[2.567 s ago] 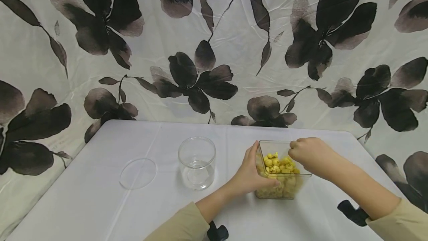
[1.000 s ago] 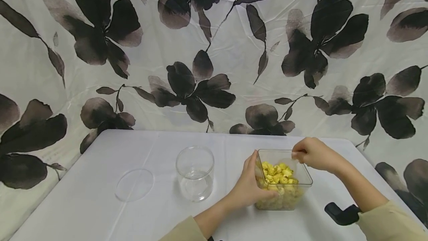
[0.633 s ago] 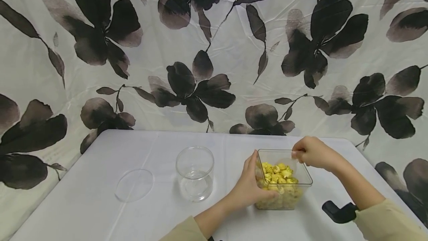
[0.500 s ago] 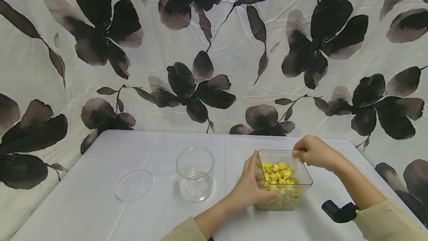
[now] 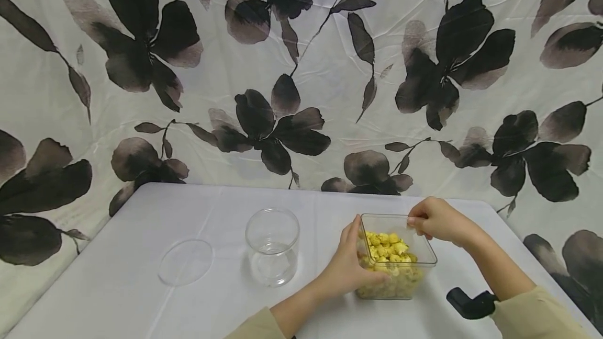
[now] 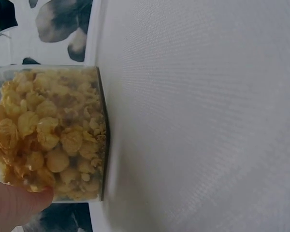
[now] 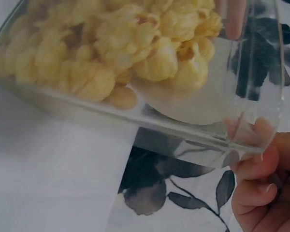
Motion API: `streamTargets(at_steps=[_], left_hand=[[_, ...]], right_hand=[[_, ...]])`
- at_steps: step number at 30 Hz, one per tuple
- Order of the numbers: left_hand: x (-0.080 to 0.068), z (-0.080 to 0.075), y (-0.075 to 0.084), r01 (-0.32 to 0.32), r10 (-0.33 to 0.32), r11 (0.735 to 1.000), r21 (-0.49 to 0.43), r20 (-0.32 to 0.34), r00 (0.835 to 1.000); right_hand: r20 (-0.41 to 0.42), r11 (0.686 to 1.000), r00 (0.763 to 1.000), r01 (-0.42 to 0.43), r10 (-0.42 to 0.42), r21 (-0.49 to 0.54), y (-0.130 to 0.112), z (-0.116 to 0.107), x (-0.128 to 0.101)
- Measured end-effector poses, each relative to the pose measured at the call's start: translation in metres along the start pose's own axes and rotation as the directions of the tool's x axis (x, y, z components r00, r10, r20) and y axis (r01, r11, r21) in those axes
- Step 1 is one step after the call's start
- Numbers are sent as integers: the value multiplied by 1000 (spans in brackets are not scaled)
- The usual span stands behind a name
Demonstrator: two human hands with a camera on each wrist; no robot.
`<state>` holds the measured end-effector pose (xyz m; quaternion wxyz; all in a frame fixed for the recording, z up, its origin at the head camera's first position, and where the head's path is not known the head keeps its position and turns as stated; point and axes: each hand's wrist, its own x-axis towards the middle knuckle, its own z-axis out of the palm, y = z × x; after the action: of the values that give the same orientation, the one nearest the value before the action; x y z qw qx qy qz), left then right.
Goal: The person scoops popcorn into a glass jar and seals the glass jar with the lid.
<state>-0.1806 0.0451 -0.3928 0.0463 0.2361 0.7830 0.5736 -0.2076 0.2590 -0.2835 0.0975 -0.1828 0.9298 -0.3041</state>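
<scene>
Popcorn (image 5: 389, 245) is being kept in a clear square container (image 5: 398, 275), which is standing on the white table (image 5: 118, 286) toward its right side, just in front of the person. The container is being steadied from two sides, which looks like a way of keeping the light plastic box from sliding or tipping. The left hand (image 5: 346, 268) is being wrapped round the container's left wall, with the thumb lying along the upper edge and the fingers curled onto the near face; in the left wrist view a fingertip (image 6: 12, 205) is being pressed flat against the clear wall (image 6: 94, 145) with the yellow kernels behind it. The right hand (image 5: 435, 219) is being held at the far right corner of the rim, its fingers bent and pinching the edge; in the right wrist view the curled fingers (image 7: 253, 166) are being closed on the corner of the clear rim (image 7: 261, 135). Both forearms are being brought in low from the near edge, the left angled up from the bottom centre, the right crossing in from the lower right, with the wrist bent downward over the rim.

An empty round glass jar (image 5: 272, 247) is being left standing open to the left of the container, apart from it, and its clear round lid (image 5: 186, 262) is lying flat farther left. A floral cloth (image 5: 301, 67) is hanging behind the table.
</scene>
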Motion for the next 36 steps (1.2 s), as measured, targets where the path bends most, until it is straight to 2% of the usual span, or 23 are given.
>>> streamTargets(at_steps=[5,11,23,28,36], left_hand=[[-3,2,-2,-7,7,1000,11,-5,1000],[-4,1,1,2,-2,1000,2,-10,1000],[0,0,4,16,-16,1000,10,-8,1000],[1,0,2,9,-9,1000,2,-5,1000],[-1,-1,2,17,-17,1000,-8,-2,1000]], right_hand=[[-12,999,999,-33,33,30,5,-2,-3],[18,998,1000,-8,7,64,5,2,0],[40,996,999,-35,32,85,4,1,1],[18,993,997,-75,74,93,3,0,0],[18,990,997,-80,78,115,5,2,-1]])
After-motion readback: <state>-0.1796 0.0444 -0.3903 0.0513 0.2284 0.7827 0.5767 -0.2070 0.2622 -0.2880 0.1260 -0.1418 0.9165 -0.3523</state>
